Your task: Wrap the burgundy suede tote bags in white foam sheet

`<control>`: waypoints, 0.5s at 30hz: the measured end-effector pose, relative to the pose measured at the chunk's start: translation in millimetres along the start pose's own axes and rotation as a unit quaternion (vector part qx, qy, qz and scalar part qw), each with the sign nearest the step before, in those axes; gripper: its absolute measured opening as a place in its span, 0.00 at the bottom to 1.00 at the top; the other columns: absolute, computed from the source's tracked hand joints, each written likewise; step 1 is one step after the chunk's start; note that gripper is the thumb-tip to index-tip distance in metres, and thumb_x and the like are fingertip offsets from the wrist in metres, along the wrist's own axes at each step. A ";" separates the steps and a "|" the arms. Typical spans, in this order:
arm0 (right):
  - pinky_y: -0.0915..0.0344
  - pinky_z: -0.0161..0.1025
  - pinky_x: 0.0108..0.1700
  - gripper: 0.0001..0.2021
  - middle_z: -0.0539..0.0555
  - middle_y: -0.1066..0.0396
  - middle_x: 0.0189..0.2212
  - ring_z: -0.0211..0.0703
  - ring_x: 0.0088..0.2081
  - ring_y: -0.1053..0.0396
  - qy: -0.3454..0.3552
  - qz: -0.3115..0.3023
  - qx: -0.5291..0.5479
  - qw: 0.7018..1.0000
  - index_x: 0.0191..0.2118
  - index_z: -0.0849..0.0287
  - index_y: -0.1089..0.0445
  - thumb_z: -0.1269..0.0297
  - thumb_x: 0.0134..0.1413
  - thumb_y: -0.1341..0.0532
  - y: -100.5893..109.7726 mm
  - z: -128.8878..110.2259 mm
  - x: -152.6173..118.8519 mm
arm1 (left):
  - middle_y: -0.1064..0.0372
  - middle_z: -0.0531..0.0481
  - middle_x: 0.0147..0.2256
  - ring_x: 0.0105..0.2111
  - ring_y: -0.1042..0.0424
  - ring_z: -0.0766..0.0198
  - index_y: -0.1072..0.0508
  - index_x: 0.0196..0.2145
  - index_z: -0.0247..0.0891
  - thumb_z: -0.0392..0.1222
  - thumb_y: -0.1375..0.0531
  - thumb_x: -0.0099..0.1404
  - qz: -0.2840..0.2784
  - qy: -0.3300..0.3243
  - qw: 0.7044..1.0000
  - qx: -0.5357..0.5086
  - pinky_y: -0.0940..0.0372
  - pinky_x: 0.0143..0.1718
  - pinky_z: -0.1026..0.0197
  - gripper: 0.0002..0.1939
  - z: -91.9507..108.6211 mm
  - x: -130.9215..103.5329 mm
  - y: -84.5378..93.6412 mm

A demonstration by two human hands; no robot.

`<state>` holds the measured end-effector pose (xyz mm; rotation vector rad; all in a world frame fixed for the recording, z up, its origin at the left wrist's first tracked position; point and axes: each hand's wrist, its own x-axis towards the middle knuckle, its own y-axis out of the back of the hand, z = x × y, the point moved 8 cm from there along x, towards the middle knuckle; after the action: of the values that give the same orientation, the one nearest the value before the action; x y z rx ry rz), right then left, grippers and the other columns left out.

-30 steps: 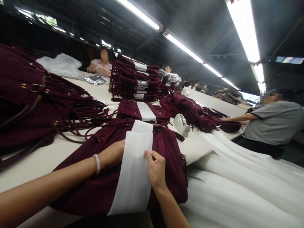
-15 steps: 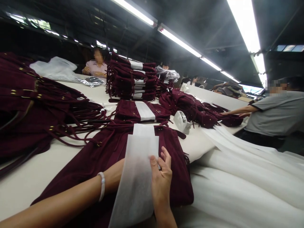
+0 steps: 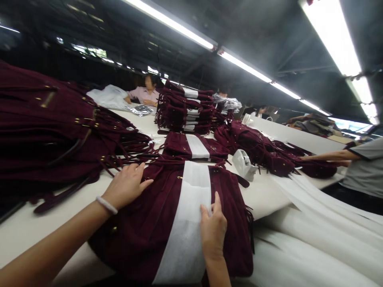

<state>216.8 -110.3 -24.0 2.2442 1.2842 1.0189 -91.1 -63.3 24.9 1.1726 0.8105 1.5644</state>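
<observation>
A maroon fringed bag (image 3: 152, 223) lies on the table right in front of me. Down its middle runs a white paper strip (image 3: 191, 223). My left hand (image 3: 128, 185), with a pale band at the wrist, rests on the bag's upper left corner, fingers spread. My right hand (image 3: 214, 229) is at the strip's right edge, its thumb on the paper and its index finger stretched out over the bag. Its other fingers are curled and partly hidden. Just beyond lies a folded maroon bag (image 3: 176, 146) with a white band around it.
At left is a large heap of maroon bags (image 3: 54, 119). Behind stands a stack of banded bags (image 3: 173, 107). A tape dispenser (image 3: 243, 164) sits right of centre. White sheet material (image 3: 299, 239) drapes at the right. A co-worker's arm (image 3: 332, 155) reaches over more bags.
My left hand has come out from behind the paper strip and moved left onto the bag's corner. The strip now lies flatter along the bag. The view has shifted left.
</observation>
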 end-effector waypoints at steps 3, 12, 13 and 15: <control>0.35 0.45 0.41 0.25 0.67 0.24 0.42 0.60 0.40 0.25 -0.032 -0.062 -0.034 0.997 0.58 0.66 0.33 0.62 0.56 0.42 -4.5 0.9 8.0 | 0.27 0.33 0.47 0.49 0.29 0.40 0.31 0.53 0.29 0.59 0.40 0.53 -0.121 0.075 0.985 -0.099 0.35 0.51 0.45 0.37 -35.4 -5.6 -18.6; 0.34 0.38 0.40 0.15 0.59 0.22 0.37 0.52 0.40 0.25 -0.081 -0.070 0.187 0.976 0.37 0.59 0.25 0.53 0.55 0.41 -6.5 17.6 -7.1 | 0.21 0.49 0.36 0.38 0.23 0.48 0.24 0.38 0.38 0.64 0.38 0.49 -0.041 0.113 0.922 -0.368 0.27 0.37 0.59 0.29 -31.3 -67.8 -18.1; 0.34 0.37 0.39 0.17 0.59 0.22 0.38 0.52 0.40 0.26 -0.075 -0.039 0.214 0.973 0.37 0.59 0.25 0.51 0.55 0.41 -3.9 19.4 -10.7 | 0.21 0.50 0.37 0.38 0.23 0.50 0.24 0.41 0.39 0.63 0.38 0.51 -0.007 0.110 0.919 -0.379 0.27 0.37 0.60 0.28 -29.3 -75.8 -11.7; 0.33 0.37 0.39 0.19 0.59 0.22 0.37 0.51 0.39 0.26 -0.075 0.022 0.249 0.965 0.38 0.60 0.26 0.48 0.54 0.41 2.1 21.3 -14.4 | 0.21 0.52 0.38 0.38 0.23 0.53 0.25 0.43 0.41 0.61 0.37 0.53 0.059 0.098 0.920 -0.375 0.28 0.36 0.63 0.26 -25.2 -87.9 4.8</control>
<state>229.1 -122.8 -43.0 2.6631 1.5615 0.5626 -111.8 -147.5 -4.5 0.5104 0.2010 1.8700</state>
